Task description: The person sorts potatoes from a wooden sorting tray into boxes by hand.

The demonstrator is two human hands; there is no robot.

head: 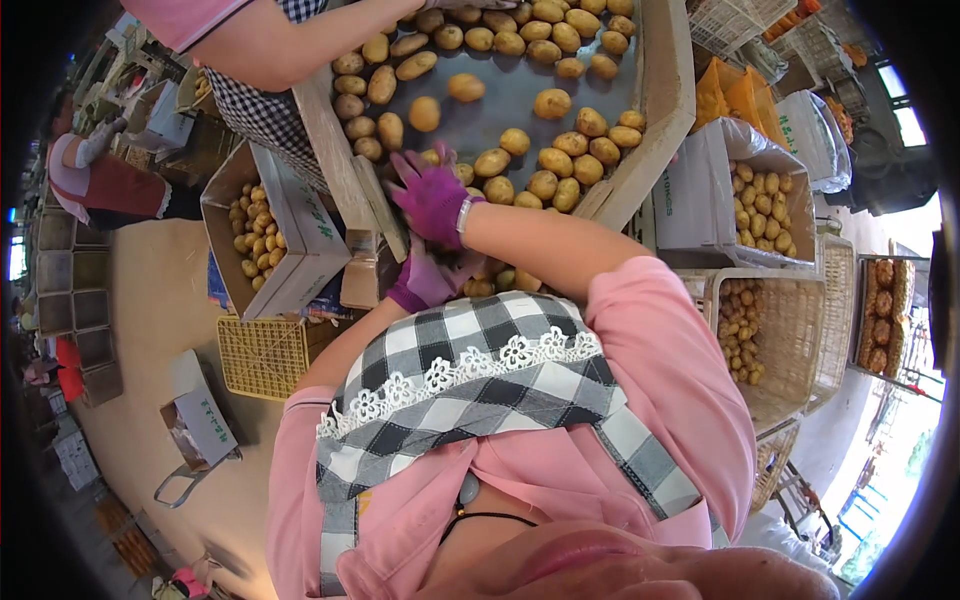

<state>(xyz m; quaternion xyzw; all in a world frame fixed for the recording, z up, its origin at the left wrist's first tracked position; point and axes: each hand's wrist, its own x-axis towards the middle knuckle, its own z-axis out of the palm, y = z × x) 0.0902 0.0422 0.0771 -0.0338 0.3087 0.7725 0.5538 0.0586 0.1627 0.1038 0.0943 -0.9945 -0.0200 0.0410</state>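
My right hand, in a purple glove, reaches across my body to the near left corner of a sorting table. Its fingers are spread over the potatoes there; its palm side is hidden. Just below it is my left hand, also gloved, close to my checked apron. The left fingers lie partly under the right hand, and what they may hold is hidden. More potatoes show between the left glove and the apron. Two potatoes on the table's middle look blurred.
Wooden boards edge the table. A co-worker's arm reaches in from the upper left. Potato-filled cartons stand left and right. A plastic crate holds potatoes at right; a yellow crate sits on the floor.
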